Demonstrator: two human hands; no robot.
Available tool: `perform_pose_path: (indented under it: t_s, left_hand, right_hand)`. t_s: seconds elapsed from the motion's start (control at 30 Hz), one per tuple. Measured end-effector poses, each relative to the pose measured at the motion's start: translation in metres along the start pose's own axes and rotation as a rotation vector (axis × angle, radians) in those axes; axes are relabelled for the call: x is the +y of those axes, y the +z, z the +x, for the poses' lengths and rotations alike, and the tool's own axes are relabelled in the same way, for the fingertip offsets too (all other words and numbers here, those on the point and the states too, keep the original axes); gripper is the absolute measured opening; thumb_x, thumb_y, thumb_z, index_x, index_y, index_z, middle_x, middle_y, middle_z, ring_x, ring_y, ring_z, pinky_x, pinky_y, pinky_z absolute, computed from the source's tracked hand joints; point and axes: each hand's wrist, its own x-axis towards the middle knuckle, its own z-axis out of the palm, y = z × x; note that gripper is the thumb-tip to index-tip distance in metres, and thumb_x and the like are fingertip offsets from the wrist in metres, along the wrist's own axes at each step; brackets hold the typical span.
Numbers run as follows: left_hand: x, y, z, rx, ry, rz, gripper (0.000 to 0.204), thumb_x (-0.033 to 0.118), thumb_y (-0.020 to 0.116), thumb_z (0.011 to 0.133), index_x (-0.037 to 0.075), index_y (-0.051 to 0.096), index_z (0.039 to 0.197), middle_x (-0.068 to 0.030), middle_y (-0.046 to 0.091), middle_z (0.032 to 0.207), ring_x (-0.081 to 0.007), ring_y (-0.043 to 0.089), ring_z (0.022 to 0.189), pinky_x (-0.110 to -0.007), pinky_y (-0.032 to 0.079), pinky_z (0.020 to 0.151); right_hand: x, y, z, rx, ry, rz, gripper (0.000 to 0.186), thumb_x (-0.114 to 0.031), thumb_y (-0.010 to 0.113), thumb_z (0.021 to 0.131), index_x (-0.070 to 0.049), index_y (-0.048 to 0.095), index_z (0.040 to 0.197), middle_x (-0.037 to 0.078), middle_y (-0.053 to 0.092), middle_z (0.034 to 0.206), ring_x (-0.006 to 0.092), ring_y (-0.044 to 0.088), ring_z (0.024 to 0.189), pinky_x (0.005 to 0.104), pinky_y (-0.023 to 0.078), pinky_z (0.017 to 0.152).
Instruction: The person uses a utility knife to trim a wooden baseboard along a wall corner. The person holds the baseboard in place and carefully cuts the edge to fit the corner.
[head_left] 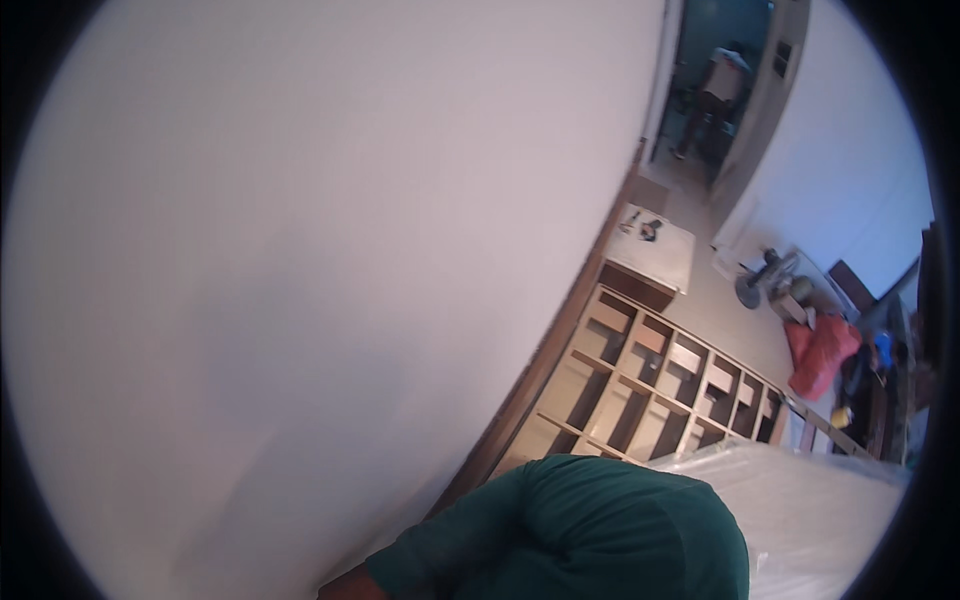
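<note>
Neither of the hands shows, so whether they are apart, together or holding something cannot be told; only a green-sleeved shoulder [600, 530] fills the lower edge, close against the pale wall [300, 280]. Just beyond it lies a wooden shelf unit [650, 385] with open compartments on the floor, beside a plastic-wrapped sheet [810, 500]; further off stand a white cabinet [655, 250], a floor fan [765, 275], an orange bag [825, 355], and a person [720, 90] in a doorway.

We see only a little of our own body here: a shoulder and upper arm in a dark green short-sleeved shirt [600, 530] at the lower edge of the view. The cloth is plain and soft, creased in folds, and its sleeve hem [385, 575] ends above the elbow. Neither hand shows.
</note>
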Motion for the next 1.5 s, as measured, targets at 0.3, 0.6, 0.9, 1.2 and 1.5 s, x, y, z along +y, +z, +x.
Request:
perform_pose_path:
  t_s: [0.3, 0.6, 0.9, 1.2, 1.5]
  left_hand:
    - [-0.102, -0.007, 0.066, -0.409, 0.126, -0.294, 0.065, 0.049, 0.049, 0.107, 0.002, 0.045, 0.151, -0.0223, 0.05, 0.151, -0.0344, 0.057, 0.128, -0.049, 0.049, 0.104]
    - [-0.091, -0.048, 0.038, 0.142, 0.002, -0.205, 0.028, 0.031, 0.063, 0.102, 0.005, 0.065, 0.114, -0.0042, 0.07, 0.096, -0.0155, 0.068, 0.087, -0.031, 0.056, 0.07]
    - [-0.099, -0.197, -0.038, 0.41, -0.303, -0.24, 0.028, 0.034, 0.063, 0.105, 0.006, 0.063, 0.103, -0.0079, 0.07, 0.1, -0.0156, 0.068, 0.087, -0.033, 0.06, 0.074]
    - [-0.131, -0.247, -0.119, 0.657, -0.438, -0.128, 0.024, 0.025, 0.068, 0.101, 0.003, 0.063, 0.108, -0.0077, 0.068, 0.103, -0.0137, 0.066, 0.084, -0.03, 0.059, 0.073]
    - [-0.221, -0.19, -0.039, 0.205, -0.239, 0.136, 0.043, 0.033, 0.061, 0.105, -0.002, 0.059, 0.13, -0.0151, 0.066, 0.119, -0.0242, 0.065, 0.105, -0.036, 0.052, 0.092]
  right_hand:
    - [0.039, -0.019, -0.002, 0.109, 0.07, -0.284, 0.035, -0.035, 0.067, 0.1, -0.002, 0.061, 0.091, 0.016, 0.06, 0.084, 0.0273, 0.056, 0.076, 0.0479, 0.047, 0.07]
    - [-0.002, 0.011, 0.022, -0.046, 0.274, -0.148, 0.04, -0.039, 0.062, 0.099, -0.005, 0.057, 0.12, 0.025, 0.065, 0.104, 0.0433, 0.065, 0.1, 0.0523, 0.05, 0.086]
    - [-0.021, 0.141, 0.085, -0.448, 0.585, -0.084, 0.041, -0.036, 0.062, 0.101, 0.0, 0.057, 0.12, 0.023, 0.068, 0.085, 0.0422, 0.069, 0.08, 0.0479, 0.053, 0.073]
    - [-0.041, 0.172, 0.152, -0.298, 0.457, -0.11, 0.041, -0.019, 0.064, 0.098, 0.005, 0.058, 0.13, 0.015, 0.071, 0.083, 0.0239, 0.071, 0.076, 0.0356, 0.055, 0.073]
    - [-0.054, 0.138, 0.138, -0.005, 0.212, -0.356, 0.044, -0.016, 0.062, 0.097, 0.006, 0.057, 0.135, 0.019, 0.074, 0.101, 0.025, 0.075, 0.087, 0.0373, 0.057, 0.081]
